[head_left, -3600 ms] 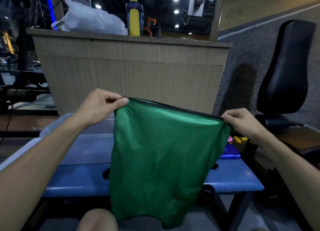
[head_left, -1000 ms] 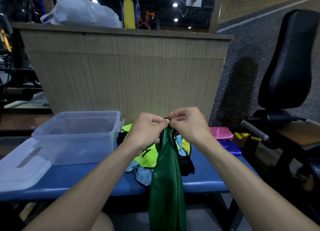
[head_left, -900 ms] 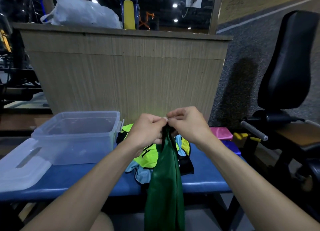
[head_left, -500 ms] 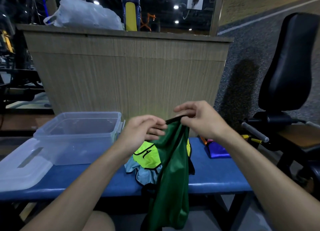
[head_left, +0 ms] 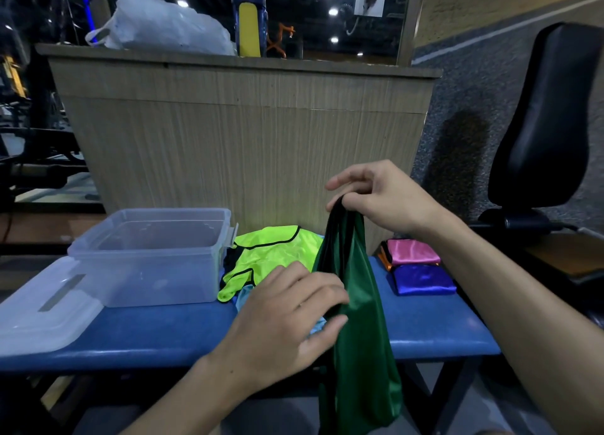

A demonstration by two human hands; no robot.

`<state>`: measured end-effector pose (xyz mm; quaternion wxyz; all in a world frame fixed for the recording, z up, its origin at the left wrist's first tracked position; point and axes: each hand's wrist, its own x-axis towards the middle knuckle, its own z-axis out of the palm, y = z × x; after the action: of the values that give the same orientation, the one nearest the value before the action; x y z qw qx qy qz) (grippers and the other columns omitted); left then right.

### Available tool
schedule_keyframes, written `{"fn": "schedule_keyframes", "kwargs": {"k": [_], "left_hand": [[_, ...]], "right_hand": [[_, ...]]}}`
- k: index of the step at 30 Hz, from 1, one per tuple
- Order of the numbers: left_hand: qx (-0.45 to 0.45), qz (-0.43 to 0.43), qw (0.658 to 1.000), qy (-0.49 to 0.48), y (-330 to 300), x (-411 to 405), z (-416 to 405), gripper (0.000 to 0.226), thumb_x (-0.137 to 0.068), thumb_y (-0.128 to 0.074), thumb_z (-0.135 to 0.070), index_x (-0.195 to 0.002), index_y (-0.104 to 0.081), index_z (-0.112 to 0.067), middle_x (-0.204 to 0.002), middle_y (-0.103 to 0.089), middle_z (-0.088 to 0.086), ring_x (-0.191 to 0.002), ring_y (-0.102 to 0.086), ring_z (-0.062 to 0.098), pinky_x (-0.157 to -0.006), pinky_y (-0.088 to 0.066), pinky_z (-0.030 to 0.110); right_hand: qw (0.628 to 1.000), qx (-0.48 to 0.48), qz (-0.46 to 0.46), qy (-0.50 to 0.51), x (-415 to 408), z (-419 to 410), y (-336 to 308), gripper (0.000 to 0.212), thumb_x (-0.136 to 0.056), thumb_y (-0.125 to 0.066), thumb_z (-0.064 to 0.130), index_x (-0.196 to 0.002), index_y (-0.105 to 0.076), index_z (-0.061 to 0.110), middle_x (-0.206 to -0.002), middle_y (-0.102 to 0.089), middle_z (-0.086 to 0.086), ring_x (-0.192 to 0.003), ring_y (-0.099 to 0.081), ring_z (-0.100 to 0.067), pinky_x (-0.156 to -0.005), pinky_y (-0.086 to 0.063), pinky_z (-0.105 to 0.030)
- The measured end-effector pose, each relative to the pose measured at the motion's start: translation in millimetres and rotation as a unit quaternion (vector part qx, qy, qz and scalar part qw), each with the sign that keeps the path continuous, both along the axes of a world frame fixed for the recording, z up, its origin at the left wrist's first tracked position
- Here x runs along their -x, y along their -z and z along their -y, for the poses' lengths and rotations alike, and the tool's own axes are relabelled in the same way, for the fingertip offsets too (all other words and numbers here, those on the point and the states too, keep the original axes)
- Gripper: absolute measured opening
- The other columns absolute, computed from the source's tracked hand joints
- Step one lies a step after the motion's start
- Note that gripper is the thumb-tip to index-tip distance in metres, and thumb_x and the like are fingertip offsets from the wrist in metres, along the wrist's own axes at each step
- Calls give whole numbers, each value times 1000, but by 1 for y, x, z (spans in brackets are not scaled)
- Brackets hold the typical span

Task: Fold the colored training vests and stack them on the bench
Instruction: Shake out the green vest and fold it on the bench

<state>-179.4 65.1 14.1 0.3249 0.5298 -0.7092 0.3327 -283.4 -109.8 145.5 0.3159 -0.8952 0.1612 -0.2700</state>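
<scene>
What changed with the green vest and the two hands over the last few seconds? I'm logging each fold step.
The green vest, earlier stretched wide between both hands, now hangs gathered in a narrow drape from the right hand, which pinches its top. The left hand gave up its grip on the top edge and dropped to touch the vest's middle. The clear bin and the folded vests stayed put on the bench.

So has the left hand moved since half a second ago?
Yes. The left hand has dropped from the vest's top edge, level with the clear box rim, to the blue bench front, touching the green vest midway.
</scene>
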Motion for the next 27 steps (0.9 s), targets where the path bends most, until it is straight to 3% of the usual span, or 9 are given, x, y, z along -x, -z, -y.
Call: {"fn": "schedule_keyframes", "kwargs": {"k": [3,7,11,17,21,27], "left_hand": [[-13,20,998,-57,7,-8,2,18,-94,-69,-33,-106,-70,-20,-111,-66,-10,-85,-53,16,-71,-45,32],[16,-24,995,-95,9,-19,-3,11,-92,-71,-29,-98,-68,-20,-101,-64,-9,-80,-54,17,-70,-45,26],[-20,-23,993,-113,6,-23,-5,21,-91,-68,-40,-102,-69,-21,-98,-66,-13,-81,-54,13,-69,-39,21],[3,9,996,-85,7,-20,-4,16,-93,-72,-31,-103,-70,-19,-105,-65,-9,-82,-55,18,-72,-47,28],[-24,76,994,-69,13,-20,-2,12,-98,-67,-31,-106,-65,-21,-109,-66,-10,-81,-51,16,-68,-49,33],[-35,85,985,-144,16,-28,2,29,-96,-59,-42,-116,-54,-23,-87,-64,-11,-73,-52,14,-59,-44,27]], "right_hand": [[1000,3,3,0,3,-2,-1,30,-89,-58,-3,-112,-70,10,-90,-79,2,-95,-75,-13,-100,-54,-39],[1000,2,7,-4,8,-1,-4,30,-89,-57,-5,-111,-70,10,-90,-79,2,-95,-75,-13,-100,-54,-39],[1000,-5,12,-7,10,0,-6,29,-89,-58,-4,-110,-71,11,-90,-79,2,-94,-75,-13,-100,-54,-40],[1000,-1,15,-9,10,2,-9,27,-89,-58,-2,-107,-71,13,-88,-79,3,-93,-75,-11,-101,-54,-41],[1000,2,17,-10,10,2,-11,27,-89,-58,-2,-107,-71,13,-88,-79,3,-93,-74,-11,-100,-54,-39],[999,-5,25,-30,12,6,-12,28,-89,-57,-4,-108,-71,12,-89,-79,1,-93,-75,-13,-97,-55,-33]]}}
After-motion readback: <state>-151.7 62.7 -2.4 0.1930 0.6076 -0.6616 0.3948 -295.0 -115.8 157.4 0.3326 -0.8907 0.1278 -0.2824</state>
